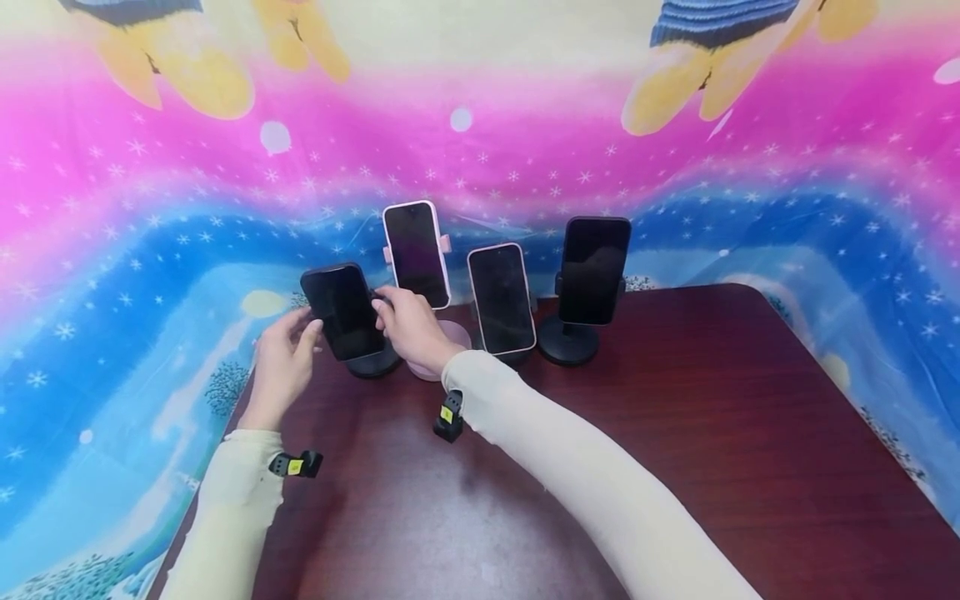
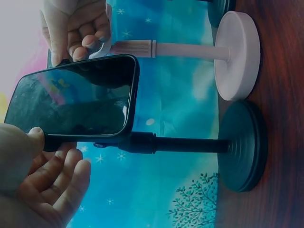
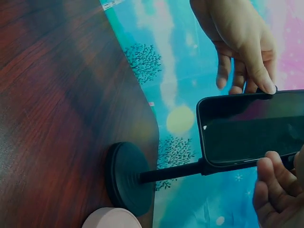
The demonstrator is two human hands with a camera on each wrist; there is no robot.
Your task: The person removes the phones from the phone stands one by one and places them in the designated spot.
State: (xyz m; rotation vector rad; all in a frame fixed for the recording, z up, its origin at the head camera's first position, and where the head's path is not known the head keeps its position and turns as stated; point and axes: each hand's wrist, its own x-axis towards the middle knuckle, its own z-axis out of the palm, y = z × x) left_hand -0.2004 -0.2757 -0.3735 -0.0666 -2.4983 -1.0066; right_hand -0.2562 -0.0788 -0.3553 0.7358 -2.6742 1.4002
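Note:
A black phone point(image 1: 345, 312) sits upright, slightly tilted, in the clamp of a black phone stand point(image 2: 190, 145) at the left of a row. My left hand point(image 1: 281, 358) is at the phone's left side; its thumb presses the clamp's side arm, with the fingers curled behind. On the other side, my right hand point(image 1: 412, 329) grips the clamp's opposite arm by the phone's edge. The phone's screen is dark and faces me. The round black base point(image 2: 244, 147) of the stand rests on the table.
Just right stands a pink phone stand point(image 2: 190, 51) with a pink-edged phone point(image 1: 417, 254). Further right are another pink-edged phone point(image 1: 502, 300) and a black phone point(image 1: 596, 271) on a black stand. A patterned cloth point(image 1: 480, 167) hangs behind the dark red wooden table point(image 1: 675, 400).

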